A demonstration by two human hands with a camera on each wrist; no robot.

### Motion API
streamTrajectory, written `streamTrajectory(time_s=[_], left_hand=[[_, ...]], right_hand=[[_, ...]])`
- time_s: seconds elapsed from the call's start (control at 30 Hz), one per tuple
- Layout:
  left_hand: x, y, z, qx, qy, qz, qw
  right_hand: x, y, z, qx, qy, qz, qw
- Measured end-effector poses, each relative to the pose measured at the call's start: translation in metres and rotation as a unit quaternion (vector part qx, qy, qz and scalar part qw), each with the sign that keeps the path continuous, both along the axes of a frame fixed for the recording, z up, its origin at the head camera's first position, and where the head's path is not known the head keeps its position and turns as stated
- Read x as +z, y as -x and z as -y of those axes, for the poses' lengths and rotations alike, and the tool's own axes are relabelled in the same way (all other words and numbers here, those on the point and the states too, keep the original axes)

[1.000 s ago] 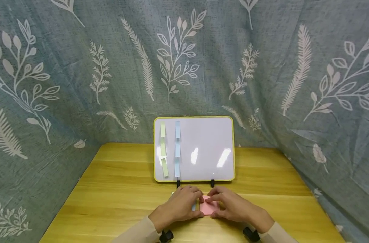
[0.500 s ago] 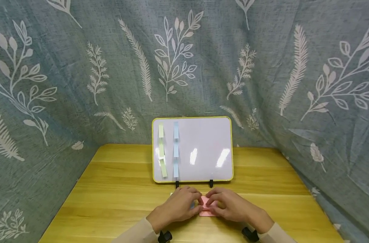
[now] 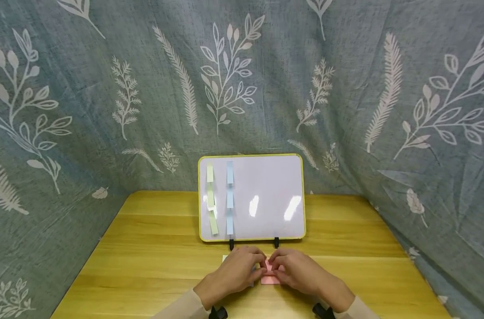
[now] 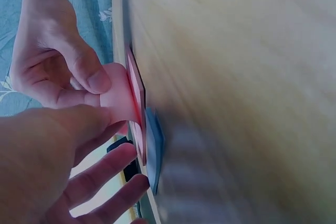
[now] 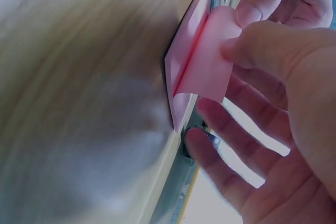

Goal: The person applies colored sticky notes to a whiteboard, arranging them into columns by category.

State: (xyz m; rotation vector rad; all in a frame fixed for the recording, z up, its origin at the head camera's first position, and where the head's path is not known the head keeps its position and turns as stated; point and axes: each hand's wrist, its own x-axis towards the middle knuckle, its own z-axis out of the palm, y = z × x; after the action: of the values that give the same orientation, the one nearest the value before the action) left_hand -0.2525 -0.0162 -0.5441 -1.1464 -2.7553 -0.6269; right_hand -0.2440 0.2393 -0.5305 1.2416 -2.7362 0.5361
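A pink sticky note pad (image 3: 270, 281) lies on the table, and its top sheet (image 5: 207, 64) is curled up from it. My left hand (image 3: 240, 269) pinches one side of the raised edge of that sheet between thumb and fingers. The other side is pinched by my right hand (image 3: 299, 271), thumb towards me. In the left wrist view, the sheet's lower part still meets the pad. A blue sticky note pad (image 4: 154, 150) lies beside the pink one, mostly hidden under my left hand in the head view.
A yellow-rimmed whiteboard (image 3: 266, 177) stands behind my hands on black feet (image 3: 276, 242). Green notes (image 3: 210, 199) and blue notes (image 3: 230, 196) hang on it in two columns. The corner of a pale pad (image 3: 224, 257) shows beyond my left hand. Patterned cloth (image 3: 242, 88) surrounds the wooden table (image 3: 158, 248).
The pink top sheet, flat one second ago, is now lifted and curled away from its near edge. Both hands have closed in on it, fingertips nearer each other.
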Motion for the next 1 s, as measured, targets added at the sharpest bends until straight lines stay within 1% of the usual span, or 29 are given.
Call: streamTrajectory(time_s=[0.07, 0.13, 0.23, 0.33, 0.47, 0.57, 0.67, 0.73, 1.0], left_hand=[[0.0009, -0.0002, 0.0, 0.003, 0.002, 0.003, 1.0], [0.0013, 0.0, 0.0002, 0.007, 0.005, 0.006, 0.9999], [0.0013, 0.0001, 0.0005, 0.011, 0.014, 0.008, 0.9998], [0.0003, 0.0006, 0.0013, 0.008, 0.019, 0.012, 0.9997], [0.0013, 0.0017, 0.0033, 0.005, 0.024, 0.037, 0.999], [0.0034, 0.0035, 0.0053, 0.007, 0.028, 0.059, 0.9978], [0.004, 0.005, 0.0062, 0.008, 0.03, 0.071, 0.997], [0.0039, 0.0052, 0.0061, 0.009, 0.03, 0.071, 0.997], [0.0008, 0.0037, 0.0041, 0.011, 0.033, 0.042, 0.9985]], right_hand=[[-0.0005, -0.0002, 0.0005, 0.001, 0.005, -0.002, 1.0], [-0.001, -0.0001, 0.0006, 0.003, 0.017, 0.007, 0.9998], [-0.0021, 0.0009, -0.0003, 0.006, 0.039, 0.039, 0.9985], [-0.0038, 0.0024, -0.0022, 0.005, 0.054, 0.071, 0.996], [-0.0054, 0.0054, -0.0045, -0.004, 0.064, 0.098, 0.9931], [-0.0048, 0.0075, -0.0056, -0.012, 0.073, 0.109, 0.9913], [-0.004, 0.0081, -0.0065, -0.018, 0.083, 0.123, 0.9888], [-0.0036, 0.0074, -0.0069, -0.021, 0.09, 0.131, 0.9871], [-0.0031, 0.006, -0.0071, -0.027, 0.105, 0.136, 0.9848]])
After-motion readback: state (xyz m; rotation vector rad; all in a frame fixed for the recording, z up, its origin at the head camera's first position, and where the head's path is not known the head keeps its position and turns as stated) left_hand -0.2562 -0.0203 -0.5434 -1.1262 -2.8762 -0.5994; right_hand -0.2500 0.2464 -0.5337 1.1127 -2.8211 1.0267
